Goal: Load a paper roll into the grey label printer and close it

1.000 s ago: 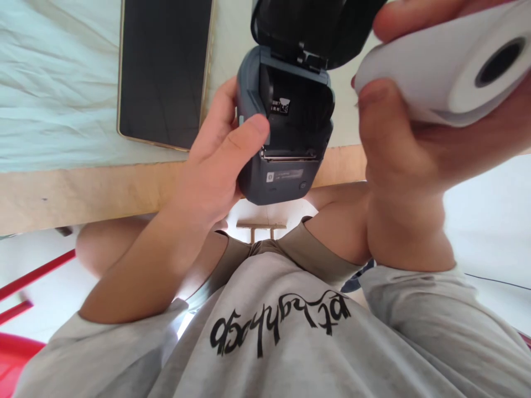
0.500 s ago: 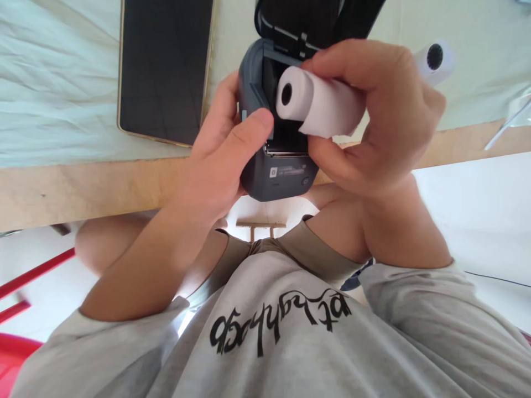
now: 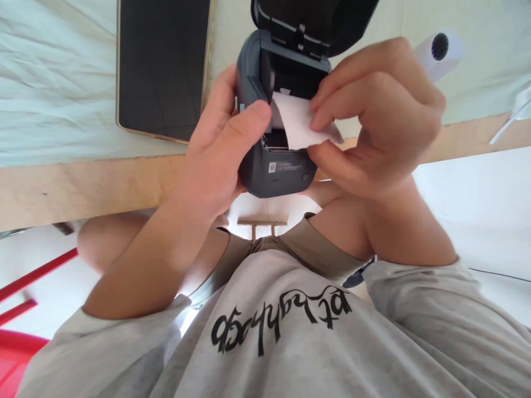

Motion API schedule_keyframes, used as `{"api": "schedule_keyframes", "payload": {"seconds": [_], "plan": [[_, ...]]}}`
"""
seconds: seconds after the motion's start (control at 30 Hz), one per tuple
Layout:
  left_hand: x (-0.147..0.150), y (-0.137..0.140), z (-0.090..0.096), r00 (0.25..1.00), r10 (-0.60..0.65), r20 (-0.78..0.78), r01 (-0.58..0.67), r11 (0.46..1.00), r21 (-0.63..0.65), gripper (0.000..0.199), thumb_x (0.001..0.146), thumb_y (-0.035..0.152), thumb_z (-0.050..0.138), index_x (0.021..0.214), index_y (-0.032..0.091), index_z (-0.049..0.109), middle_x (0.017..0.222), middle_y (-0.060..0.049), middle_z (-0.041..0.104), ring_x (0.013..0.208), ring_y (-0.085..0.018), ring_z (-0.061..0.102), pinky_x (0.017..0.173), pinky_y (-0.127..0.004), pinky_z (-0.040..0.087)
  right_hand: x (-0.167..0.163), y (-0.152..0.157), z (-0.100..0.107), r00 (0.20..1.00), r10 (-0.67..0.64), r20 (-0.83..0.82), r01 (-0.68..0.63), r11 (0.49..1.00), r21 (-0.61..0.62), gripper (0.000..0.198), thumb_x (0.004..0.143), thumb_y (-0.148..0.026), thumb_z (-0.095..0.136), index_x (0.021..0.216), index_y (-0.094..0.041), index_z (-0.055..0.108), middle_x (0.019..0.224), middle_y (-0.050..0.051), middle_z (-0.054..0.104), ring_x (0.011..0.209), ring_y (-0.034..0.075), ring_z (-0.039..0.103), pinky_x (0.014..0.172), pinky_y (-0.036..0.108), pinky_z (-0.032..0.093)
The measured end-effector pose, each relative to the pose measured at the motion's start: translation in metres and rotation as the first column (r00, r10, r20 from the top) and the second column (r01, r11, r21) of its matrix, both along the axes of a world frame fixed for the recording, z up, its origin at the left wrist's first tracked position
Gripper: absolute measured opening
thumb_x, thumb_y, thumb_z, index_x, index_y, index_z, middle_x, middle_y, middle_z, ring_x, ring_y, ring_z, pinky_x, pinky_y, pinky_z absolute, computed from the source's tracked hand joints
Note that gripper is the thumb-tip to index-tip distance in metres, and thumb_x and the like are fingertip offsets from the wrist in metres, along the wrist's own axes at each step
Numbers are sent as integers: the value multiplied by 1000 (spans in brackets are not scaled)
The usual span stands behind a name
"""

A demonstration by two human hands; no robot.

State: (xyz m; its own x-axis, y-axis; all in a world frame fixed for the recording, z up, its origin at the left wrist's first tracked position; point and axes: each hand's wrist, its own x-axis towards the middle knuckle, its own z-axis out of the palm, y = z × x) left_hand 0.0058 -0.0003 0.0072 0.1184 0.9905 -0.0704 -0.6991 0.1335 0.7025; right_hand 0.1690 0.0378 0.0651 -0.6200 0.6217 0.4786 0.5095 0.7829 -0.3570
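A dark blue-grey label printer [image 3: 274, 177] is held over the table's front edge, its black lid [image 3: 315, 22] swung up. Wrapped round the printer's left side, my left hand [image 3: 222, 138] has its thumb over the rim of the paper bay. A white paper roll [image 3: 301, 119] sits low in the bay with its loose end lying toward the front slot. My right hand [image 3: 373, 116] is closed at the roll's right end, fingertips on top of the paper and thumb by the printer's front edge. Part of the roll is hidden by the fingers.
A dark tablet [image 3: 161, 66] lies on the pale green cloth [image 3: 53, 83] to the left. Behind my right hand is a white cylinder [image 3: 442, 52] with a dark round end. The wooden table edge [image 3: 83, 193] runs across, and a red stool [image 3: 20, 354] stands lower left.
The paper roll has gone from above the printer down into its bay, lowered by my right hand. My left hand keeps its hold, and the printer has shifted slightly.
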Motion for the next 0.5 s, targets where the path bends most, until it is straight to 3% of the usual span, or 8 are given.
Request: {"api": "schedule_keyframes", "payload": {"seconds": [0.13,0.27,0.37,0.43,0.5], "plan": [[-8,6,-6,994,-95,-52,100,991,91,53,65,43,75,109,21,54,100,-3,61,87,-15,61,66,-25,56,0,-9,-3,995,101,-4,-101,994,35,12,67,-21,55,79,-17,55,87,-2,59,87,5,54,78,22,44],[-15,13,-21,982,-93,-163,115,984,135,68,51,29,86,111,26,54,119,-1,59,118,-22,55,93,-29,53,2,-11,-5,990,136,25,-136,991,11,16,69,-29,57,80,-17,57,88,-2,60,85,6,54,80,26,43],[-16,15,-28,959,-68,-274,117,979,168,78,50,27,86,118,29,50,124,-1,57,131,-28,48,91,-29,54,10,-6,-6,986,163,-36,-163,986,-15,25,73,-39,56,83,-16,59,90,-2,60,88,4,55,81,22,46],[-15,14,-26,956,-16,-294,94,963,253,89,46,29,88,123,31,44,135,1,49,133,-28,46,97,-32,53,15,-4,-7,987,109,-120,-112,993,-21,25,78,-39,50,85,-18,61,87,-2,59,90,2,55,84,20,48],[-14,10,-16,950,25,-311,80,944,320,98,41,27,89,126,31,41,149,4,32,139,-26,40,115,-36,43,19,-4,-9,981,-39,-192,28,998,-58,27,84,-38,43,94,-23,63,86,-2,58,95,3,54,83,19,48]]}}
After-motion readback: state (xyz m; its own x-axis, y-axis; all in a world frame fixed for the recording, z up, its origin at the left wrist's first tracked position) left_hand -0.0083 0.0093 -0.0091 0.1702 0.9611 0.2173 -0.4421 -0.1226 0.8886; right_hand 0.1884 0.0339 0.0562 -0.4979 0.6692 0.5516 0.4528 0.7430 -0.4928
